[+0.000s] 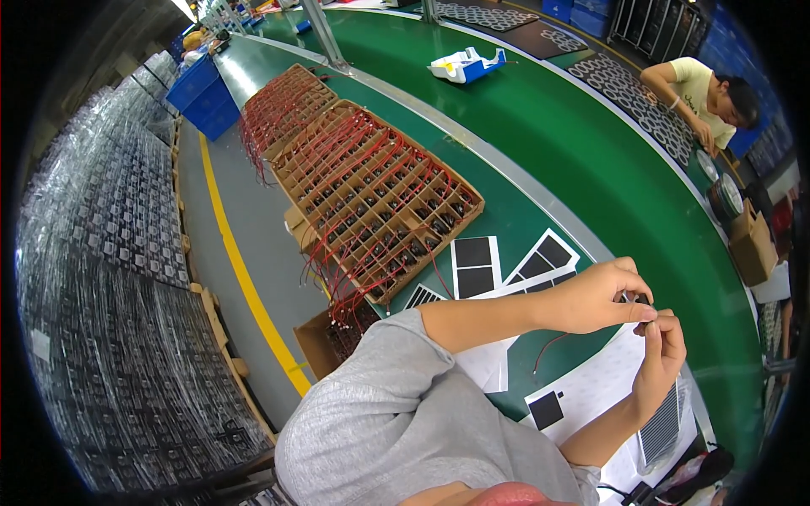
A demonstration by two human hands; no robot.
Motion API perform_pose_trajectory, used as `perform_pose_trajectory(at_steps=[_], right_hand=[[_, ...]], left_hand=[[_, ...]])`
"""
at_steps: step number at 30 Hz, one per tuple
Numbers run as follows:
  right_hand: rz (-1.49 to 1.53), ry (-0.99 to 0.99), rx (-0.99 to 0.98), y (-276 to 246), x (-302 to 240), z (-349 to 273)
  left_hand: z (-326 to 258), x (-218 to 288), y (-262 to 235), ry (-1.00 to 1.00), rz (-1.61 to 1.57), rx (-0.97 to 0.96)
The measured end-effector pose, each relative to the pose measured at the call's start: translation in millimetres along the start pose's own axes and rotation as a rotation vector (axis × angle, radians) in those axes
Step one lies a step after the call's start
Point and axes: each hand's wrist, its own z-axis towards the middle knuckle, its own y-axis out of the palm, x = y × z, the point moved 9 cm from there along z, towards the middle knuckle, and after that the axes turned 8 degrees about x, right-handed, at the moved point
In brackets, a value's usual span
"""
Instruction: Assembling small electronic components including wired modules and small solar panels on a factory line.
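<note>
My left hand [609, 297] reaches in from the left, its fingers closed on a small dark part [643, 299] over the green bench. Close against it, my right hand [661, 350] pinches the same part from below. Fingers cover most of this piece, so its exact kind is hidden. Beneath and beside my hands lie white sheets with black rectangular stickers [546, 410]. A thin red wire [548, 350] shows on the bench below my left forearm.
Divided cardboard trays [371, 198] of small black parts with red wires stand to the left. A green conveyor belt [540, 126] runs beyond a metal rail. Across it, a person [704, 101] works. Film-wrapped stacks [110, 270] and a blue bin [205, 97] stand far left.
</note>
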Motion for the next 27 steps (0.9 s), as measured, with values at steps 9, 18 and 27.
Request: perform_pose_trajectory(at_steps=[9,18,27], right_hand=[[-0.081,0.045,-0.002,-1,3,-2],[-0.092,-0.002,-0.027,-4,-1,-2],[-0.114,-0.038,0.019,-4,-3,-1]], left_hand=[[-1,2,6,-0.147,-0.051,-0.111],[-8,-3,20,-0.267,-0.293,-0.244],[-6,-5,17,-0.302,-0.451,-0.149]])
